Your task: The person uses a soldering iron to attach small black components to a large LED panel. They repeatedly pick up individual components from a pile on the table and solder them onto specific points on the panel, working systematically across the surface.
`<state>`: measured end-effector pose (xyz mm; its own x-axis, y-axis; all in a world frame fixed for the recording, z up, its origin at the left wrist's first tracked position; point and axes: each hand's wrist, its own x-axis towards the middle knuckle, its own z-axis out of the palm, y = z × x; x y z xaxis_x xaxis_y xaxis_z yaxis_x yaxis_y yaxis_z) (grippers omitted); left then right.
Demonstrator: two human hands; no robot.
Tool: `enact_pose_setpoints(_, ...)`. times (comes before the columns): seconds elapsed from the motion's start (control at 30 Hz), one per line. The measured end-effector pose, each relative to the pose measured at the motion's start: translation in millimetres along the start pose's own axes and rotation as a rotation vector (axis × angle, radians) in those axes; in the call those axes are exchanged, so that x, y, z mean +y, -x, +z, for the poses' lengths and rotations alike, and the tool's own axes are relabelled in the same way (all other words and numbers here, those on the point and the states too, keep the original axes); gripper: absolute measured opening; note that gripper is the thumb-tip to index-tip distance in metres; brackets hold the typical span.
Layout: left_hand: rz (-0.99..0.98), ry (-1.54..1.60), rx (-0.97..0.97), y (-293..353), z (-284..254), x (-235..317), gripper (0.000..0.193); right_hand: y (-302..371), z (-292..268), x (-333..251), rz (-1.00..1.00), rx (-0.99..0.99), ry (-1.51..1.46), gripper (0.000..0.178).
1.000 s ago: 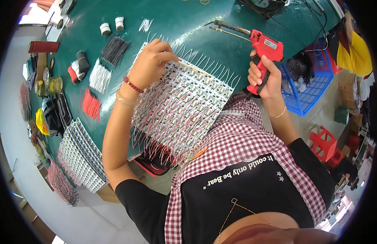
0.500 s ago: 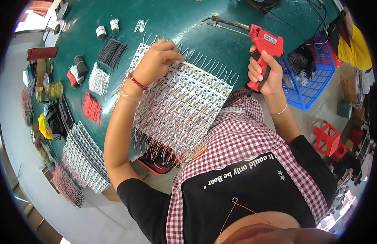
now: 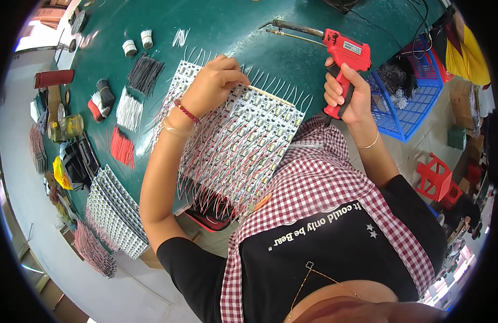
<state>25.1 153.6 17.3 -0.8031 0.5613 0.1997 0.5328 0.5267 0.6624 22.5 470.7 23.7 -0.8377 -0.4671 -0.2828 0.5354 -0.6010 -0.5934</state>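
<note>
A white panel of small circuit boards [image 3: 260, 116] lies near me on the green table, with rows of red and white wires over it. White wires stick out past its far edge. There my left hand [image 3: 219, 81] bends over the panel, thumb and fingers pinched together at the edge; whatever is between the fingertips is too small to make out. My right hand [image 3: 351, 94] is wrapped round the handle of a red soldering gun [image 3: 347, 51]. The gun's long metal tip points left, above the table and apart from the panel.
Bundles of black wires [image 3: 145, 74], white wires [image 3: 129, 112] and red wires [image 3: 121, 147] lie left on the green table [image 3: 217, 32]. More wired panels [image 3: 117, 212] are stacked at the lower left. A blue crate [image 3: 405, 121] and a red stool [image 3: 433, 176] stand on the right.
My left hand has slid a little to the right along the panel's far edge, fingers still pinched. The soldering gun in my right hand has barely moved. The view has turned slightly.
</note>
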Motion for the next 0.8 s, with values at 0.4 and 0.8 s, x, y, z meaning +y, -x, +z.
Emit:
enact_pose_setpoints(0.4,0.078,0.031,-0.053,-15,15,16,0.020,-1,-4,1,0.004,-0.019,-0.013,0.032)
enact_pose_setpoints(0.8,0.080,0.078,-0.094,-20,28,19,0.016,1,-4,0,-0.001,-0.009,-0.008,0.032)
